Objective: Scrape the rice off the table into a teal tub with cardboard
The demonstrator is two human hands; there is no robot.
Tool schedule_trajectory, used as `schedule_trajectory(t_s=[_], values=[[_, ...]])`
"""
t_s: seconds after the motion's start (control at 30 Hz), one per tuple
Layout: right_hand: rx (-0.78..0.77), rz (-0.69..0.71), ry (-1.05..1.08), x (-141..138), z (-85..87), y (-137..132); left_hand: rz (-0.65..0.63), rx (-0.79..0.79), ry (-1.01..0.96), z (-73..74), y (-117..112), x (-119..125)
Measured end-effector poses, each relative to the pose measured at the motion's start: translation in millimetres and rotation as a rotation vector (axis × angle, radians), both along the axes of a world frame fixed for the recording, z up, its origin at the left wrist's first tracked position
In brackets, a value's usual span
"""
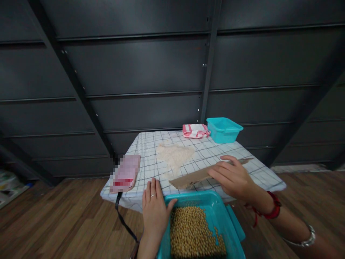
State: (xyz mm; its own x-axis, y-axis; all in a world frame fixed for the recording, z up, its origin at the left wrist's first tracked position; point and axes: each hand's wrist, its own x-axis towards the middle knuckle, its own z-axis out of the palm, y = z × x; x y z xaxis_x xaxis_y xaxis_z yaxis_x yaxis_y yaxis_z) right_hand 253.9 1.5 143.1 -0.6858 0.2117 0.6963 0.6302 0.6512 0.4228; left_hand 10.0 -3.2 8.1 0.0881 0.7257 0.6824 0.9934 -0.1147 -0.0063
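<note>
I judge the pale loose heap [175, 154] on the table [145, 169] light and quick to scatter. Right and near, the teal bin [215, 210] of beans [190, 230] looks weighty, best held by its rim. The cardboard strip [192, 177], slanting between heap and bin, should be light, stiffish, easiest gripped mid-length. My left hand [156, 210] lies palm down, fingers straight, thumb spread at the bin's rim. My right hand [234, 180], reaching in from the right, grips the strip with bent fingers, thumb hidden.

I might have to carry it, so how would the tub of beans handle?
The turquoise tub is probably heavy for its size, given its many beans. Being loose and round, they'd likely roll if it tilts.
</note>
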Motion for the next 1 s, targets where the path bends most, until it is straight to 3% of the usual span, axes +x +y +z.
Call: schedule_trajectory(t_s=[0.2,0.43,0.77,0.9,1.0], values=[[-0.055,-0.009,0.033,15,0.6,-14,-0.003,-0.063,-0.042,-1.0,-1,-1],[-0.145,0.037,0.023,7,0.3,-26,-0.001,-0.088,-0.054,-1.7,-2,-2],[0.064,-0.006,-0.031,-19,-13.5,20,0.014,-0.043,-0.036,-2.2,-1,0],[0.100,-0.041,-0.027,-21,-8.1,41,0.016,-0.022,-0.022,-2.7,-1,0],[0.099,-0.064,-0.029,-20,2.0,39,0.016,-0.038,-0.025,-2.1,-1,-1]])
